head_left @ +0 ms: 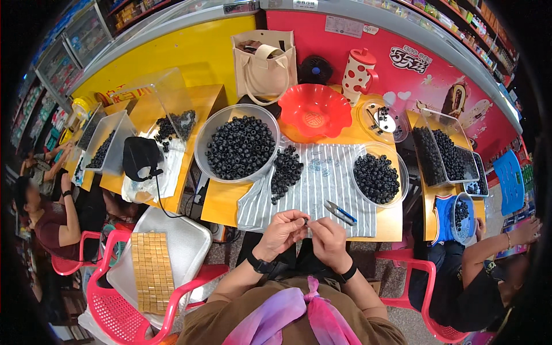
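My left hand (282, 234) and my right hand (330, 244) meet just in front of the table's near edge. Their fingertips pinch a small black part (306, 221), mostly hidden by the fingers. Ahead of them lies a grey-and-white striped cloth (339, 192). Blue-handled snips (342, 214) rest on it, close to my right hand. A loose heap of black ring-shaped parts (286, 172) sits on the cloth, with some small clear rings (319, 161) to its right. More such parts fill a round clear tub (201, 141) on the left and a smaller clear tub (405, 178) on the right.
Behind the cloth stand a red scalloped bowl (315, 109), a beige tote bag (241, 49) and a red-dotted tumbler (352, 75). Side tables hold bins of black parts (445, 149). A pink chair (118, 293) is at my left. Other people sit on both sides.
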